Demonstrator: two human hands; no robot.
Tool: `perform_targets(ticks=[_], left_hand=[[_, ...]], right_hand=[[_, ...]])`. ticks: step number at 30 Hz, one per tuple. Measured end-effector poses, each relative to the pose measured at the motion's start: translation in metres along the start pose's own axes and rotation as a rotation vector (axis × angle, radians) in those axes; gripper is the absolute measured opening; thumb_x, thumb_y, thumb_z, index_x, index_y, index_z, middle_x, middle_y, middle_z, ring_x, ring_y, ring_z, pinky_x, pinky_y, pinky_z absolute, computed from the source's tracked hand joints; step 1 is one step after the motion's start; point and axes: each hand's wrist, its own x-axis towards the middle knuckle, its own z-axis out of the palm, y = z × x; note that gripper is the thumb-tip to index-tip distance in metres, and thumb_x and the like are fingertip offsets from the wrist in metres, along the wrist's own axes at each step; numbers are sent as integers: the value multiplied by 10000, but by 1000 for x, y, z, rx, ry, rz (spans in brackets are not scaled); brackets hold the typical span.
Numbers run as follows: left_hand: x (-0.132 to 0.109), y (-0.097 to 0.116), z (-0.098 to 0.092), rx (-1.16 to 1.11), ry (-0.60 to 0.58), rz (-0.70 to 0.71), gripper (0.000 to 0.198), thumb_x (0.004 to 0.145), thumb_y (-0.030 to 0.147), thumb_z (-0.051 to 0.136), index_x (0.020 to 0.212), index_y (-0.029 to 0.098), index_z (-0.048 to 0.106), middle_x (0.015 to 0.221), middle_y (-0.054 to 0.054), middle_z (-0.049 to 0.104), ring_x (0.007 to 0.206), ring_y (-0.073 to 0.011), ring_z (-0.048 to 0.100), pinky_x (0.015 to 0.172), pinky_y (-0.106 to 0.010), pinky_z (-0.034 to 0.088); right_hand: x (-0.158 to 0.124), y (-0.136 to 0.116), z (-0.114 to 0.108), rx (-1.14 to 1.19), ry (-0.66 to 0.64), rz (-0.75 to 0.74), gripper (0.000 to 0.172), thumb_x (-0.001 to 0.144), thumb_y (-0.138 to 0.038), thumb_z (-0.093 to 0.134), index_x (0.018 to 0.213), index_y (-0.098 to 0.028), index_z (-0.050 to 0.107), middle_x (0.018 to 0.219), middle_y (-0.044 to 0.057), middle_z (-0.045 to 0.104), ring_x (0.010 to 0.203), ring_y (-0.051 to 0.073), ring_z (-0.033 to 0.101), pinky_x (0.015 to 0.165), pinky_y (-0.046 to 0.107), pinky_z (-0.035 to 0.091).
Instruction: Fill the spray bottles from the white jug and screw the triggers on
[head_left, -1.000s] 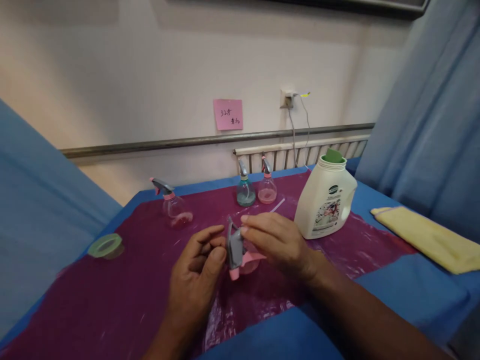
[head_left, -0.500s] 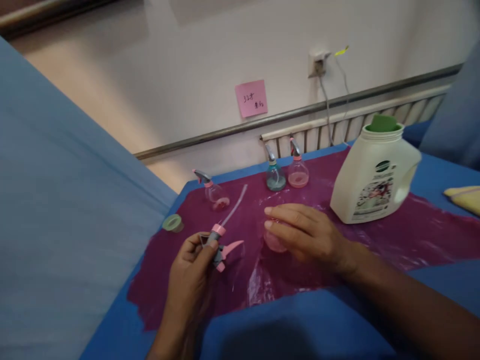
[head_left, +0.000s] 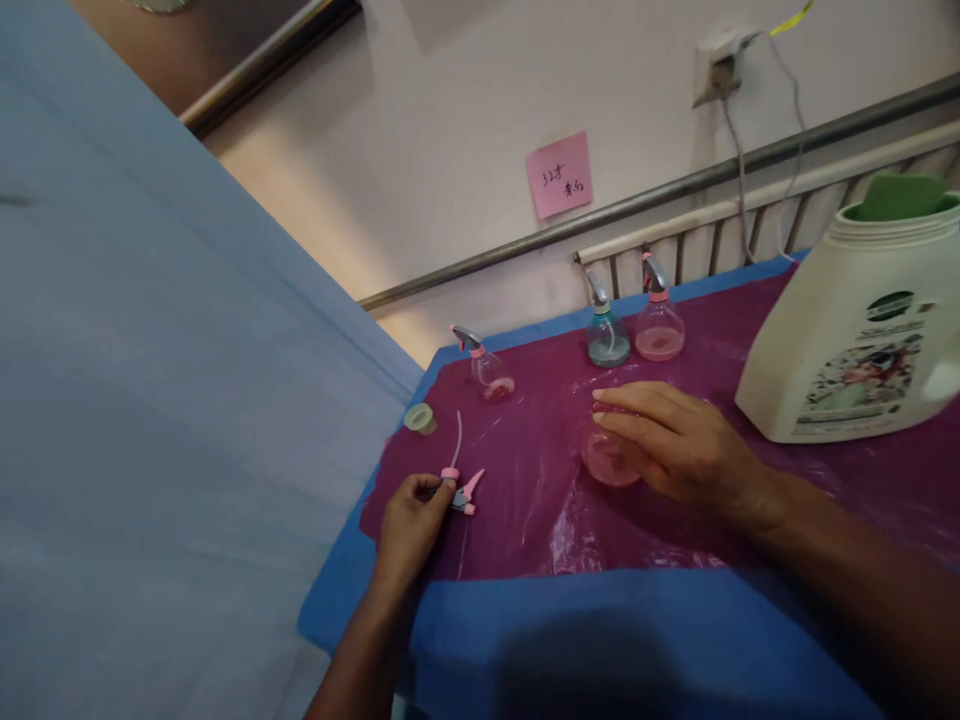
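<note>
My left hand (head_left: 411, 525), low over the left part of the plastic sheet, pinches a grey and pink trigger spray head (head_left: 460, 494). Its thin clear dip tube points up and away from me. Around the upper part of a clear round bottle (head_left: 606, 462) holding pink liquid curve the fingers of my right hand (head_left: 679, 445). The bottle stands on the sheet, its mouth hidden behind the fingers. Further back are a spray bottle with teal liquid (head_left: 607, 345) and one with pink liquid (head_left: 660, 338). Another spray bottle (head_left: 491, 378) leans or stands at the left.
A large cream jug (head_left: 832, 330) with a green piece in its mouth stands at the right. A small pale green cup-like cap (head_left: 421, 419) sits at the left. Dark red plastic sheet (head_left: 517, 510) covers the blue table (head_left: 600, 620). A blue curtain (head_left: 187, 400) hangs left.
My left hand has lowered the spray head toward the sheet, away from the bottle. The right hand stays at the bottle. The view has swung left, shifting everything rightward.
</note>
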Motion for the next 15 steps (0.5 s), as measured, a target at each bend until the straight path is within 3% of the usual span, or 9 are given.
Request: perform_targets(ticks=[3, 6, 8, 11, 15], left_hand=[[-1, 8, -6, 128, 82, 124, 497, 814, 641, 848, 1055, 210, 793, 1134, -137, 787, 964, -317, 721, 792, -376, 530], [-7, 31, 7, 147, 68, 283, 479, 925, 615, 762, 1192, 219, 792, 1227, -144, 774, 1043, -325, 743, 939, -445, 585], [-16, 55, 27, 19, -102, 347, 527, 963, 595, 761, 1333, 220, 756, 1295, -144, 780, 1158, -326, 763, 1039, -469, 608], [-31, 96, 65, -43, -433, 476, 803, 945, 513, 848, 1642, 235, 560, 1643, -193, 636, 1473, -361, 672, 1197, -532, 575], [-39, 129, 109, -32, -655, 567, 1054, 851, 490, 972, 1735, 247, 452, 1792, -212, 493, 1662, -413, 503, 1356, -622, 443]], right_hand=[[0, 0, 1, 10, -2, 19, 407, 1006, -89, 708, 1361, -264, 802, 1378, 112, 836, 1205, 289, 817, 984, 500, 731], [3, -1, 0, 17, 2, 85, 413, 1017, -107, 708, 1393, -262, 781, 1390, 122, 827, 1223, 294, 807, 1019, 521, 713], [4, -1, 0, 18, 31, 141, 407, 1028, -120, 711, 1409, -254, 760, 1377, 126, 826, 1229, 291, 803, 1045, 528, 699], [4, 3, 0, 14, 90, 212, 414, 1043, -145, 707, 1444, -247, 730, 1344, 125, 830, 1240, 290, 798, 1062, 529, 686], [3, 12, -2, -17, 116, 270, 417, 1064, -170, 686, 1473, -246, 710, 1345, 135, 827, 1256, 302, 791, 1085, 552, 671]])
